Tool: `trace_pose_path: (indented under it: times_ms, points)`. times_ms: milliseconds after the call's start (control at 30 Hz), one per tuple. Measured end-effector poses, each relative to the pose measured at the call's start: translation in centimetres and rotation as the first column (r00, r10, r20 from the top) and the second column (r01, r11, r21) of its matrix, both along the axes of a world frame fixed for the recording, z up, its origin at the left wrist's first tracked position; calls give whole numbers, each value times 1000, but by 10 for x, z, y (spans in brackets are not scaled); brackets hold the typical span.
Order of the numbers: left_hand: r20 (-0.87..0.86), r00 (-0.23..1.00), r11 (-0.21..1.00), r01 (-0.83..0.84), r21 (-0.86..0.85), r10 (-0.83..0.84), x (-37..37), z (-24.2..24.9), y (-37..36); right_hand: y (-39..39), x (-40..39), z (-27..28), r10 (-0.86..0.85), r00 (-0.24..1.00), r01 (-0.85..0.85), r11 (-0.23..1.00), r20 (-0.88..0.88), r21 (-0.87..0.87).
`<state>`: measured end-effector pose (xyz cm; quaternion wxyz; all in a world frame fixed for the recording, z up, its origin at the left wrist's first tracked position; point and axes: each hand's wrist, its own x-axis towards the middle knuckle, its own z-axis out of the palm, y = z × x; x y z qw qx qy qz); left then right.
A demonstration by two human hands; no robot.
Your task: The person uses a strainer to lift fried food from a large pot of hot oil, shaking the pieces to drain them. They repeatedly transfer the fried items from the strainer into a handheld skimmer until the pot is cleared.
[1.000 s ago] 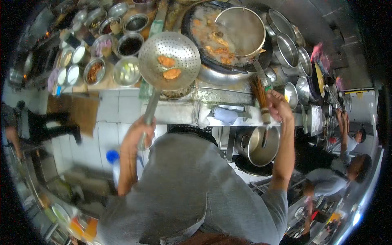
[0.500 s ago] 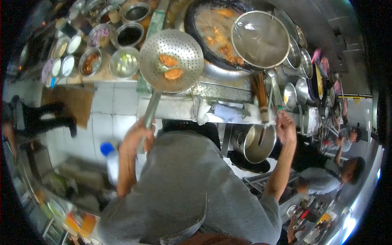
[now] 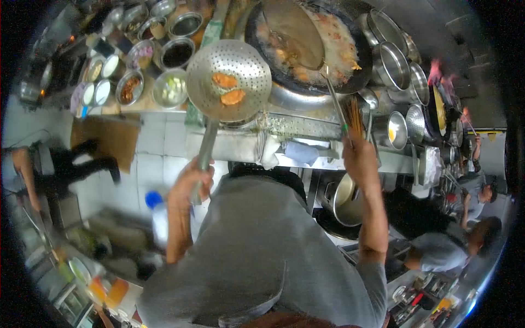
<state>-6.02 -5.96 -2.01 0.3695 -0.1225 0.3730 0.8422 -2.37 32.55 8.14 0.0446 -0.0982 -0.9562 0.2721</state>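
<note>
The left hand (image 3: 190, 183) is raised in front of the chest with the forearm bent upward from the elbow, and its fingers (image 3: 203, 176) are wrapped tight around the lower end of the long metal handle (image 3: 208, 143) of a perforated skimmer (image 3: 228, 80). The handle runs up and away from those fingers, and the round bowl of the skimmer sits well beyond them, held level above the front edge of the worktop (image 3: 240, 143), beside the near rim of the wok (image 3: 306, 46). Two orange fried pieces (image 3: 228, 88) lie in the middle of the bowl, one just past the other. The right hand (image 3: 358, 158) is lifted higher, arm nearly straight and reaching forward, with its fingers closed around the thin handle (image 3: 334, 101) of a mesh strainer (image 3: 292, 34). That handle slants away from the fingers to the far left, and the strainer's round basket is tilted down into the wok, well beyond the fingertips, among pale frothing oil and more fried pieces. A bamboo brush (image 3: 355, 113) stands just beyond the right fingers, close against the strainer handle. Beyond and left of the left fingers, small metal bowls (image 3: 170, 87) of ingredients crowd the worktop. Below the right wrist sits a steel pot (image 3: 344, 199).
</note>
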Motion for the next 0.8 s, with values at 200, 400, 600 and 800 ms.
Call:
trace_pose_path:
  times_ms: [200,400,600,800]
  points:
    - [17,995,992,-102,70,101,28,2,24,28,-6,35,-35,931,240,810,364,-536]
    - [9,988,988,-152,16,152,45,7,45,72,-19,17,61,939,245,574,338,-782]
    - [38,982,983,-186,-4,186,51,11,58,118,-8,7,151,954,121,601,261,-790]
    - [66,975,975,-214,55,210,59,4,70,120,-21,-32,241,970,-204,827,4,-524]
